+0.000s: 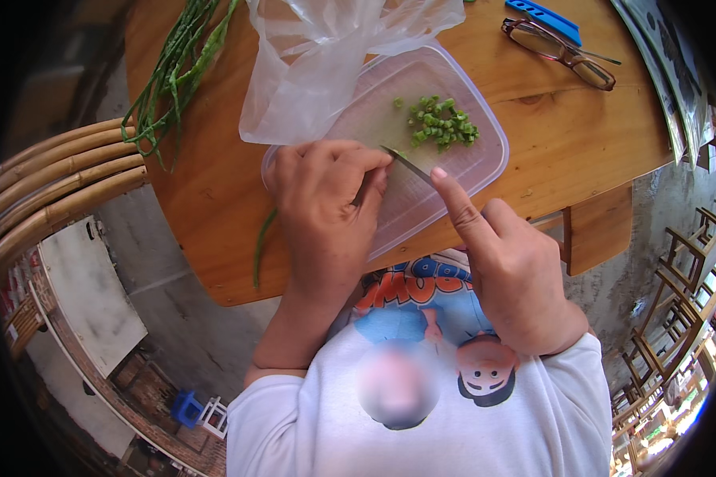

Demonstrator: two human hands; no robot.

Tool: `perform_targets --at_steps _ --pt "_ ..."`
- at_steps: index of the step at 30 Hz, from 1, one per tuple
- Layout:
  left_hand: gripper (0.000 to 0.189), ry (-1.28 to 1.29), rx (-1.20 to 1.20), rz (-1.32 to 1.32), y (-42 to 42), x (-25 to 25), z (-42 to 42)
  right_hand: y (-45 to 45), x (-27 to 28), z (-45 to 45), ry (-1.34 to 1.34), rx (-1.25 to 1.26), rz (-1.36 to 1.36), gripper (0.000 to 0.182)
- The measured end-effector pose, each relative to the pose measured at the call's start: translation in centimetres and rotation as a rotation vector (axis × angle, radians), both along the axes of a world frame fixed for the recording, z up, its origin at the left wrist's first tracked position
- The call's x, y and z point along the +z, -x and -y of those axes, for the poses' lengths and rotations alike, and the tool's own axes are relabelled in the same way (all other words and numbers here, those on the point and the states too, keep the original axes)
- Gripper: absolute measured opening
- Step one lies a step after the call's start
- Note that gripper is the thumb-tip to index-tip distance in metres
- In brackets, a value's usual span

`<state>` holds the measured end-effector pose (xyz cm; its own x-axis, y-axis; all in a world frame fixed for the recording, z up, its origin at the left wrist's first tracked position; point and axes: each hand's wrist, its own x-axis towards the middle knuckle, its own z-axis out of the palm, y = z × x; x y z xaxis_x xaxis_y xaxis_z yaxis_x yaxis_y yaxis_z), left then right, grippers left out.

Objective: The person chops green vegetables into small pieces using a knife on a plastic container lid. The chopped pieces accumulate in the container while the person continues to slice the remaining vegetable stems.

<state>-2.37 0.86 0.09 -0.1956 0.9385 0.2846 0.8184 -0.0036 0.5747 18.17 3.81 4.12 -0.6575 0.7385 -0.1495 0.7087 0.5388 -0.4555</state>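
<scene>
A translucent plastic lid [414, 197] with a raised rim lies on the wooden table before me. My left hand [328, 197] rests over its left part and pinches a long green bean [264, 241], whose tail sticks out by the wrist. The bean's other end [400, 154] shows just past my fingertips. In my right hand [501, 256] is a small knife [409, 164], index finger stretched along the back of the blade. The blade's tip is close to my left fingertips; my palm hides the handle. Chopped green bean pieces [444, 122] form a pile on the lid's far right.
A clear plastic bag [316, 71] overlaps the lid's far left part. Long green beans [176, 77] hang over the left table edge near a bamboo seat [65, 173]. Eyeglasses [561, 53] and a blue plastic object [546, 21] lie at the far right, near plastic-covered sheets [662, 65].
</scene>
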Motion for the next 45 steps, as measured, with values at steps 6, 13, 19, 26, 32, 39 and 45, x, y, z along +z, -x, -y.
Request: perform_targets --at_steps 6,13,19,26,32,39,45 --pt "0.018 -0.001 -0.02 0.023 0.2 -0.3 0.0 0.9 -0.2 0.0 -0.037 -0.008 -0.015 0.081" --pt "0.01 -0.044 0.036 0.073 0.5 -0.7 0.0 -0.2 0.7 -0.1 -0.041 -0.035 0.097 0.081" --pt "0.012 -0.071 0.002 0.121 0.4 -0.6 0.2 -0.5 0.9 -0.4 -0.087 -0.103 0.051 0.077" --pt "0.04 -0.12 -0.279 0.025 0.2 -0.5 0.2 -0.7 0.9 -0.5 -0.2 -0.116 -0.043 0.071" --pt "0.054 -0.075 -0.205 -0.016 0.1 -1.0 -0.4 -1.2 1.1 -0.2 -0.21 -0.131 -0.041 0.069" --pt "0.034 -0.064 -0.171 0.029 -0.1 -1.2 -0.6 -2.8 1.0 -0.2 -0.074 -0.217 -0.154 0.065" --pt "0.025 0.004 -0.115 0.071 -0.3 -0.6 -0.4 -3.7 0.6 -1.5 -0.101 -0.344 -0.276 0.061"
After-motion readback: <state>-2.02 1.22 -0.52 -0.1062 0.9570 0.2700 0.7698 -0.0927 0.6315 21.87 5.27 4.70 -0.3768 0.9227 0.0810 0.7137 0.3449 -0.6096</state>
